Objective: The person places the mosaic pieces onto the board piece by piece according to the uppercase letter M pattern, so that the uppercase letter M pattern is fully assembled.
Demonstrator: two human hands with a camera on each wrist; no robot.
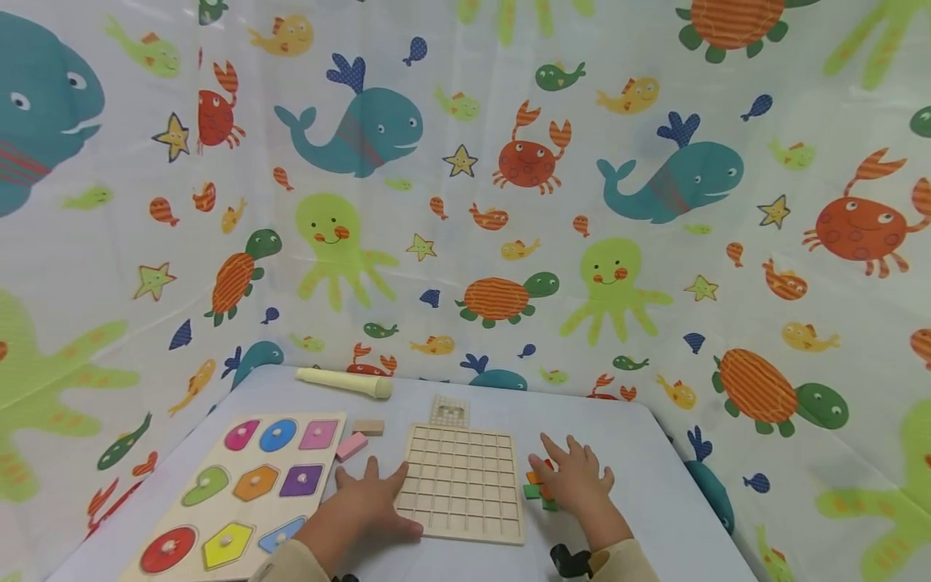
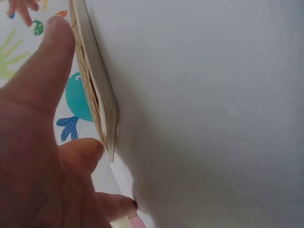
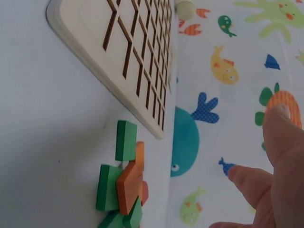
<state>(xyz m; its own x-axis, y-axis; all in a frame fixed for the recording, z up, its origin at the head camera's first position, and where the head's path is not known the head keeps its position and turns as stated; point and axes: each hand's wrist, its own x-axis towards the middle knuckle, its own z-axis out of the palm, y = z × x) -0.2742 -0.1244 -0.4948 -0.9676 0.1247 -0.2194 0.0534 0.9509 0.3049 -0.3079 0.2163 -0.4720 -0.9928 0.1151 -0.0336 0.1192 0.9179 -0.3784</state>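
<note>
My left hand (image 1: 364,509) is at the left edge of a pale wooden grid board (image 1: 461,485), its fingers spread. In the left wrist view, the thumb and fingertips lie close along the edge of the board (image 2: 107,109). My right hand (image 1: 578,481) reaches over a small pile of coloured pieces, with fingers spread and nothing held. That pile shows better in the right wrist view: a green block (image 3: 126,140), an orange tile (image 3: 129,187) and several others, lying beside the grid board (image 3: 95,52). In the head view the hand partly hides the pile.
A wooden shape puzzle (image 1: 291,457) with knobbed pieces lies at the left. Behind the left hand are a pink block (image 1: 352,446) and a tan block (image 1: 368,427). A cream toy microphone (image 1: 345,381) and a small gridded piece (image 1: 449,411) lie farther back, before a patterned curtain (image 1: 451,218).
</note>
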